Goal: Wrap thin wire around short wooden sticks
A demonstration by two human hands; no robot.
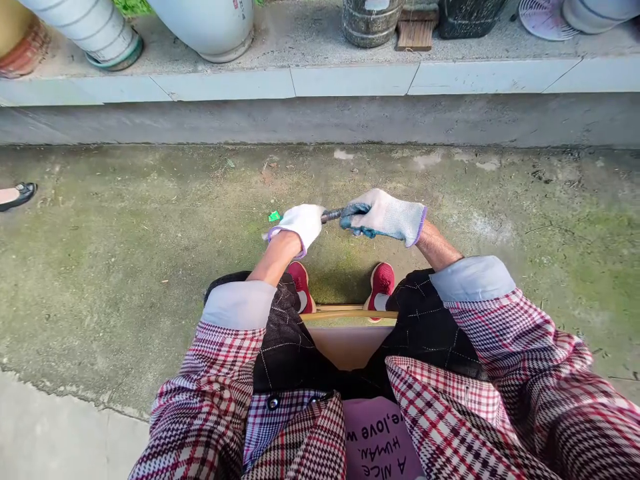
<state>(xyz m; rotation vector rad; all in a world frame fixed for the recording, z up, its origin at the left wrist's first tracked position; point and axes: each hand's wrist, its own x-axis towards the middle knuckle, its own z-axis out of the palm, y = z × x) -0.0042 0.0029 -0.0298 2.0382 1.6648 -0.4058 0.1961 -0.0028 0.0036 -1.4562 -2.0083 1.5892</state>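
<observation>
The gloved left hand (pixel 295 225) closes around one end of a short dark metal rod (pixel 331 215), the gloved right hand (pixel 383 217) grips the other, a steady, level hold above mossy concrete ground (pixel 200 180), just ahead of the red shoes (pixel 381 285)

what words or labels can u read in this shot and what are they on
"A nice" on the pink shirt, upside down
"HUMAN." on the same shirt, upside down
"e.love w" on the same shirt, upside down, cut off at both ends
Small dark marks near the top of the white pot are too small to read
</observation>
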